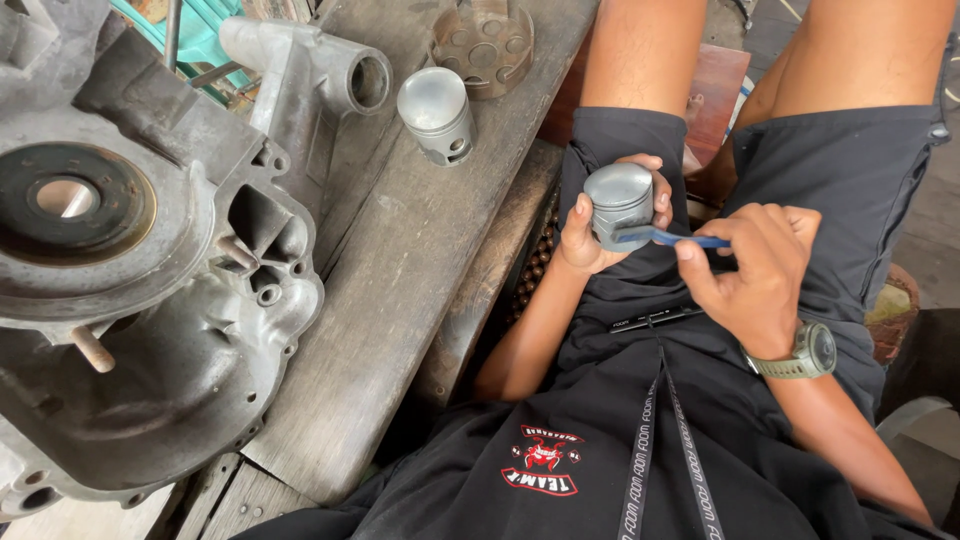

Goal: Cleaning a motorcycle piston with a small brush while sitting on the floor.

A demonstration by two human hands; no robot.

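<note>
Black shirt fabric (pixel 600 450) fills the foreground; above the lap, left hand (pixel 585 235) grips a grey metal piston (pixel 618 203), right hand (pixel 760 275) pinches a blue brush handle (pixel 670 237). Short, steady strokes would clean best.

engine casing (pixel 130 280): cut off by the left and bottom edges
blue brush (pixel 665 237): bristle end hidden against the piston (pixel 620 205)
round perforated part (pixel 483 40): top cropped by the upper edge
counter (pixel 400 260): far end out of frame
</note>
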